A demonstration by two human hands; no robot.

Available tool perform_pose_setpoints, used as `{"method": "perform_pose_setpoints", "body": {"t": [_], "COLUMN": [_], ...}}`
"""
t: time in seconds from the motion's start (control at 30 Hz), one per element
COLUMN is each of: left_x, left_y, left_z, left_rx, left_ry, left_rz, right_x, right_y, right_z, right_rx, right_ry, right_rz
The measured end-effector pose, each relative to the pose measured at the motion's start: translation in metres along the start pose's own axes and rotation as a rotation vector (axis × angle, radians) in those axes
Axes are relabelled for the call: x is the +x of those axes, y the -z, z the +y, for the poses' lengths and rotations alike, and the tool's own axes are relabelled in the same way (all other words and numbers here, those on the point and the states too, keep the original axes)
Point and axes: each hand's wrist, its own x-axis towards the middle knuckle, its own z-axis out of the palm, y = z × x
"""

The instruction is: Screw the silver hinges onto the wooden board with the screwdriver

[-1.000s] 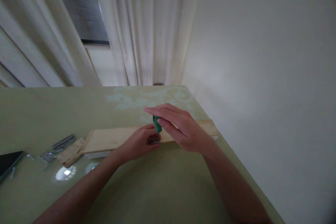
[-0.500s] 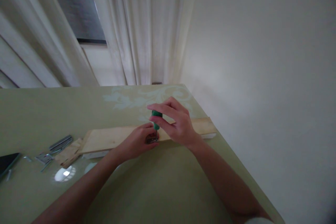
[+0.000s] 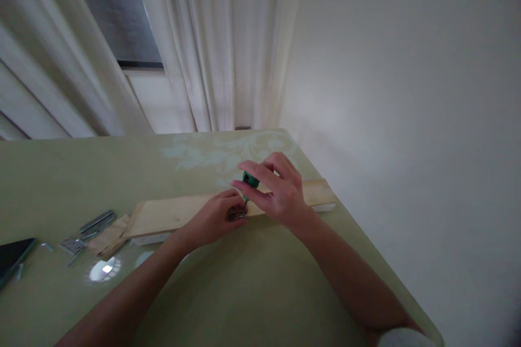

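Observation:
My right hand [image 3: 280,190] grips a green-handled screwdriver [image 3: 250,179] between thumb and fingers, its handle leaning to the right and its thin shaft pointing down. The tip reaches a small metal piece [image 3: 237,216] at the front edge of a long pale wooden board [image 3: 163,214]. My left hand [image 3: 215,219] is closed around that metal piece, pressing it against the board; its exact shape is mostly hidden by the fingers. The board lies across the table on something white.
A short rough wood piece [image 3: 108,238] lies at the board's left end. Beside it are a grey metal bar [image 3: 96,221], a small metal plate [image 3: 71,245] and loose screws. A dark flat device [image 3: 14,257] sits far left. A wall [image 3: 407,119] borders the table's right edge.
The screwdriver's handle has tilted to the right, and my right hand has shifted slightly right with it. My left hand stays on the metal piece.

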Motion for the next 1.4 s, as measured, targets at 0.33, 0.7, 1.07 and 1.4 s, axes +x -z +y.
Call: {"method": "perform_pose_setpoints", "body": {"t": [0.33, 0.7, 1.07, 1.4], "left_x": [0.0, 0.001, 0.001, 0.0], "left_y": [-0.001, 0.0, 0.0, -0.005], "left_z": [0.0, 0.0, 0.002, -0.002], "left_rx": [-0.007, -0.002, -0.031, -0.027], "left_ry": [-0.013, -0.026, -0.007, 0.012], "left_rz": [-0.006, 0.012, 0.007, 0.007], "right_x": [-0.003, 0.001, 0.001, 0.009], "right_y": [-0.003, 0.005, 0.004, 0.011], "right_z": [-0.001, -0.007, 0.001, -0.004], "right_rx": [0.319, 0.234, 0.332, 0.402], "right_ry": [-0.15, -0.088, -0.103, -0.093], "right_rz": [-0.017, -0.184, -0.209, -0.397]}}
